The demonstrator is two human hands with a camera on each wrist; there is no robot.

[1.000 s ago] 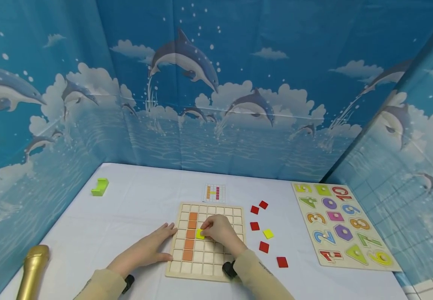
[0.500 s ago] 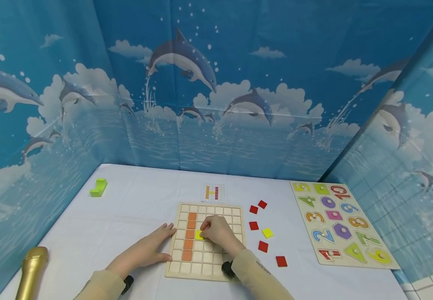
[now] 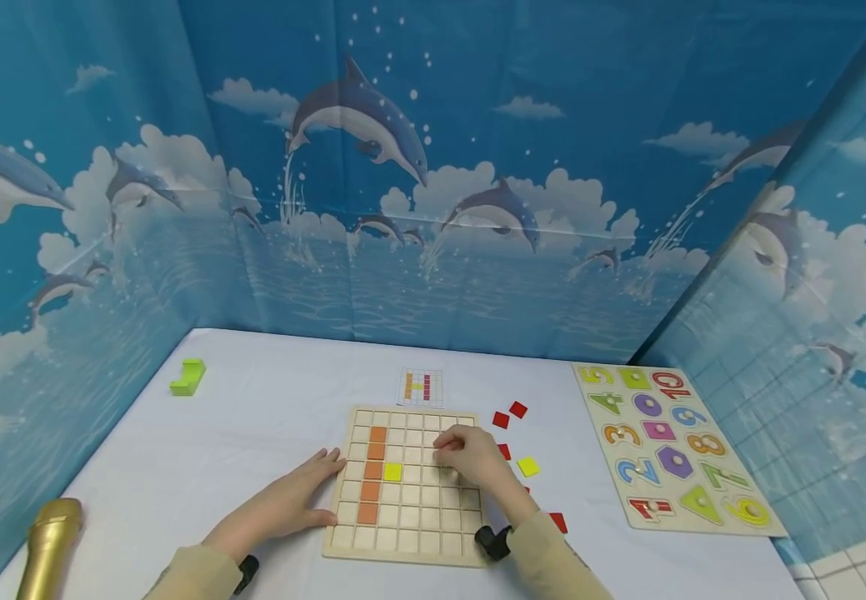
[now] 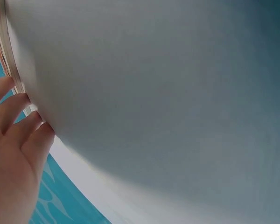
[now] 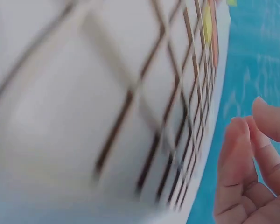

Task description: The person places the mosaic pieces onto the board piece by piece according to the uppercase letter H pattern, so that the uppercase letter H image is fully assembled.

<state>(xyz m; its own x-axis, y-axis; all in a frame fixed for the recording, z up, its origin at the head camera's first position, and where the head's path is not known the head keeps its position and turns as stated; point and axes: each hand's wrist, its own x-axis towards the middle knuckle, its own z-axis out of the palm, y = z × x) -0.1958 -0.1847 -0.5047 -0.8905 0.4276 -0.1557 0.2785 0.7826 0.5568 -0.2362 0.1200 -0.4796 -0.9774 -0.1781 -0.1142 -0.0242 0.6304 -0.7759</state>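
Observation:
A square wooden grid board [image 3: 410, 540] lies on the white table, with a column of several orange tiles [image 3: 372, 471] in it. One yellow tile [image 3: 392, 472] sits in a cell right beside that column. My left hand [image 3: 286, 504] rests at the board's left edge, fingers extended; the left wrist view shows its fingertips [image 4: 21, 100] against the rim. Above the right part of the grid is my right hand [image 3: 478, 462], its fingers loosely bent. Nothing shows between thumb and fingertips [image 5: 238, 140] in the right wrist view. That hand and arm partly hide some red tiles.
Right of the board lie several loose red tiles [image 3: 501, 420] and a second yellow tile [image 3: 528, 467]. A pattern card [image 3: 421, 387] is behind the board. A number puzzle [image 3: 673, 450] lies far right, a green block [image 3: 188, 377] and gold microphone [image 3: 52, 546] left.
My right hand has let go of the yellow tile, which stays in its cell, and has moved right across the board. The left hand keeps its place at the edge.

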